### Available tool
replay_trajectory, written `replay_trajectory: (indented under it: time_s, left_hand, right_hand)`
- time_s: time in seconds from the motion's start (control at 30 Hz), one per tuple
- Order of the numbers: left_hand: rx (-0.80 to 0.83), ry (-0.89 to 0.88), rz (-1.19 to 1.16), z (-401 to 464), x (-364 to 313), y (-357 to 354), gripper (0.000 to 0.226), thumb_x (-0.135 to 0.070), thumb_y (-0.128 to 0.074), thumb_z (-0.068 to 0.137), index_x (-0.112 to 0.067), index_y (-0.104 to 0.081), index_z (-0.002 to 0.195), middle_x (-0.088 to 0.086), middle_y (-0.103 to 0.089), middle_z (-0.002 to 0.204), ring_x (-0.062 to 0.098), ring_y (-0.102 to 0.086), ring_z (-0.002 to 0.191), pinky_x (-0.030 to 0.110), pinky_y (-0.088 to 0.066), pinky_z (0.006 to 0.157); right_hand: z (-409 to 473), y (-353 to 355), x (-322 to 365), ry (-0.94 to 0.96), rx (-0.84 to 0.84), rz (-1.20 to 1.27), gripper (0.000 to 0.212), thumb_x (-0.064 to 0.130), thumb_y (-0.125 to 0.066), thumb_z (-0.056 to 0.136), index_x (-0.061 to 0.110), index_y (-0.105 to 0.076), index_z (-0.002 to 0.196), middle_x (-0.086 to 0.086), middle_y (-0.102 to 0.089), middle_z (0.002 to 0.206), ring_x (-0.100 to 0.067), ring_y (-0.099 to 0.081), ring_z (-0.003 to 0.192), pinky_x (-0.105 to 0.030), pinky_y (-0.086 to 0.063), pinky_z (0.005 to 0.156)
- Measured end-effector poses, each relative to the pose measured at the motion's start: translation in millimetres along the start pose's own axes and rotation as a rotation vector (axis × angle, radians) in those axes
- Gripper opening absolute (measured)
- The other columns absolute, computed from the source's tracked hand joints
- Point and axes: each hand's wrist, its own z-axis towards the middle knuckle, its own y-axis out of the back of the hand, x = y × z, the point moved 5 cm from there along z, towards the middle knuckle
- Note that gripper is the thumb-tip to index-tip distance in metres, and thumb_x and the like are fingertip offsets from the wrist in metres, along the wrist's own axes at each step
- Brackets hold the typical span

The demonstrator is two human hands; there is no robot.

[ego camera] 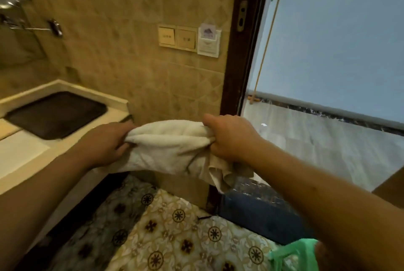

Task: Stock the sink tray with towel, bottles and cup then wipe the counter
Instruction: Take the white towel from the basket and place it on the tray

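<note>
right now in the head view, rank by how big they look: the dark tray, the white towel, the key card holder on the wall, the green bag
1. white towel, though it is nearer the camera than the tray, so this is unsure
2. dark tray
3. green bag, cut off by the frame edge
4. key card holder

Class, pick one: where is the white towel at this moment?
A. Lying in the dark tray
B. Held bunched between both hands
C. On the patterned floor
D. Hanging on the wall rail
B: the left hand and right hand each grip an end of the towel in the air, while the dark tray is empty.
</note>
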Motion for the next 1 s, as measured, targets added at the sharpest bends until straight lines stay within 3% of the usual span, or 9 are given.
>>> replay_trajectory:
  time_s: [0.1, 0.23, 0.4, 0.57, 0.73, 0.87, 1.0]
  left_hand:
    - [0.023, 0.134, 0.045, -51, 53, 18, 0.044, -0.050, -0.041, 0.081, -0.023, -0.061, 0.111, 0.006, -0.069, 0.098, 0.030, -0.065, 0.086, 0.038, -0.051, 0.066]
    - [0.014, 0.255, 0.142, -101, 110, 34, 0.040, -0.055, -0.037, 0.080, -0.032, -0.057, 0.107, 0.000, -0.068, 0.093, 0.025, -0.065, 0.080, 0.034, -0.047, 0.060]
    - [0.090, 0.373, 0.259, -127, 165, 42, 0.017, -0.043, -0.056, 0.088, -0.040, -0.052, 0.105, -0.009, -0.067, 0.095, 0.013, -0.060, 0.083, 0.030, -0.046, 0.064]
    - [0.136, 0.488, 0.297, -102, 217, 39, 0.019, -0.039, -0.061, 0.089, -0.044, -0.052, 0.105, -0.017, -0.061, 0.095, 0.004, -0.048, 0.082, 0.026, -0.037, 0.066]
    - [0.167, 0.596, 0.336, -45, 272, 37, 0.021, -0.039, -0.061, 0.093, -0.035, -0.060, 0.113, -0.010, -0.065, 0.104, 0.008, -0.055, 0.089, 0.022, -0.043, 0.072]
    - [0.203, 0.693, 0.356, 2, 308, 35, 0.026, -0.037, -0.063, 0.093, -0.028, -0.061, 0.118, -0.002, -0.065, 0.110, 0.018, -0.061, 0.100, 0.032, -0.053, 0.086]
    - [0.261, 0.730, 0.380, 33, 345, 36, 0.030, -0.033, -0.067, 0.091, -0.027, -0.060, 0.119, -0.001, -0.063, 0.114, 0.020, -0.059, 0.103, 0.033, -0.049, 0.083]
  right_hand:
    - [43, -21, 51, 0.087, 0.041, 0.015, 0.032, 0.036, -0.064, 0.080, 0.035, -0.044, 0.104, 0.015, -0.037, 0.069, -0.016, -0.046, 0.068, -0.032, -0.036, 0.062]
    - [89, -51, 100, 0.212, 0.093, 0.095, 0.028, 0.031, -0.061, 0.079, 0.035, -0.036, 0.093, 0.010, -0.046, 0.075, -0.020, -0.048, 0.070, -0.032, -0.035, 0.058]
    - [146, -98, 129, 0.304, 0.160, 0.220, 0.023, 0.032, -0.061, 0.084, 0.034, -0.041, 0.095, 0.011, -0.045, 0.075, -0.019, -0.048, 0.069, -0.027, -0.027, 0.048]
    - [223, -142, 134, 0.347, 0.210, 0.310, 0.023, 0.032, -0.064, 0.084, 0.028, -0.045, 0.097, -0.004, -0.064, 0.093, -0.030, -0.061, 0.081, -0.039, -0.050, 0.064]
    - [311, -173, 120, 0.381, 0.231, 0.393, 0.027, 0.030, -0.067, 0.084, 0.019, -0.045, 0.097, -0.008, -0.064, 0.090, -0.035, -0.062, 0.083, -0.043, -0.052, 0.068]
    - [380, -189, 106, 0.372, 0.224, 0.420, 0.028, 0.033, -0.067, 0.084, 0.028, -0.041, 0.093, 0.002, -0.054, 0.082, -0.026, -0.056, 0.078, -0.032, -0.044, 0.064]
    - [431, -206, 103, 0.382, 0.262, 0.485, 0.030, 0.029, -0.068, 0.084, 0.029, -0.039, 0.086, 0.009, -0.046, 0.072, -0.021, -0.050, 0.072, -0.029, -0.032, 0.056]
